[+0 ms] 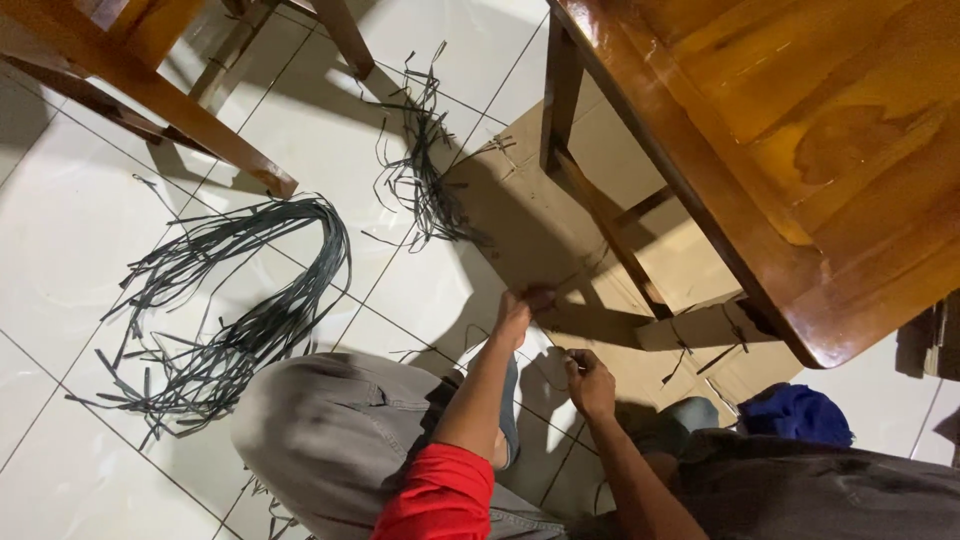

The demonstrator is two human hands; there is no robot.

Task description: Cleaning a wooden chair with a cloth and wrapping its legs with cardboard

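Both hands, left [515,312] and right [588,378], pinch one thin strip [553,336] stretched between them.

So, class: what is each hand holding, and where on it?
Left hand pinches a thin strip's end; right hand grips something small, too dim to identify.

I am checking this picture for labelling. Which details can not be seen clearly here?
- Head view: what the left hand pinches is too small and in shadow.
- Right hand: fingers curled, so any thin strip in them cannot be made out.
- Wooden table: cut off by the picture edges.
- Blue object: partly hidden behind the knee.
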